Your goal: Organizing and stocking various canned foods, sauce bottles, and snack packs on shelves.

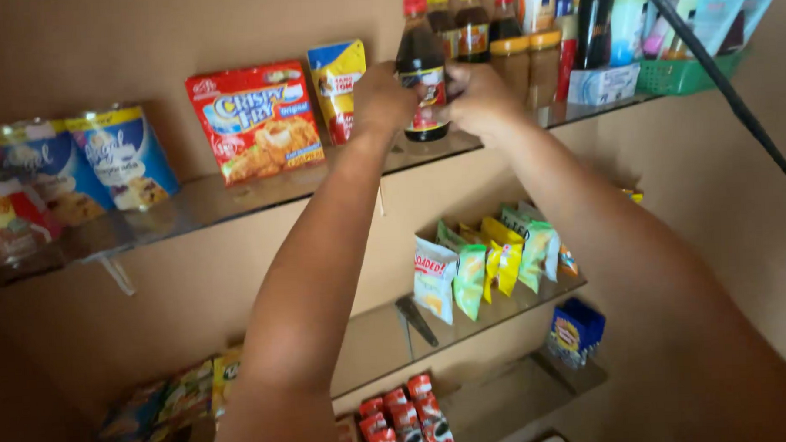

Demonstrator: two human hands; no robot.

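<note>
Three glass shelves step down a plain tan wall, each held on small brackets, and the view looks up along both raised forearms toward the top shelf [235, 196]. At the front edge of that shelf stands a dark bottle [421, 67] with a red cap and a red-and-white label — upright, its base on the glass. The left hand [382, 98] is closed around the bottle's left side and the right hand [478, 98] is wrapped around its right side, so the two hands clamp it between them and hide much of the label. Just left of the left hand leans a yellow-and-blue pouch [337, 85], and beside that a large red packet [257, 121] showing fried pieces on its front. Further left, two blue-and-white round tubs [86, 162] with yellow rims sit tilted side by side, next to blurred wrappers at the frame's edge. Behind the held bottle stands a row of more dark bottles [465, 27] with yellow and red caps, then two brown jars [527, 64] with orange lids, a small white-and-blue box [603, 85] and a green basket [688, 73] holding pale sachets. On the middle shelf [380, 335] a cluster of snack bags [486, 261] — white, green and yellow — stands upright, near a dark bracket. The lowest shelf carries a blue box [576, 330], and below the arms lie small red sachets [409, 421].
</note>
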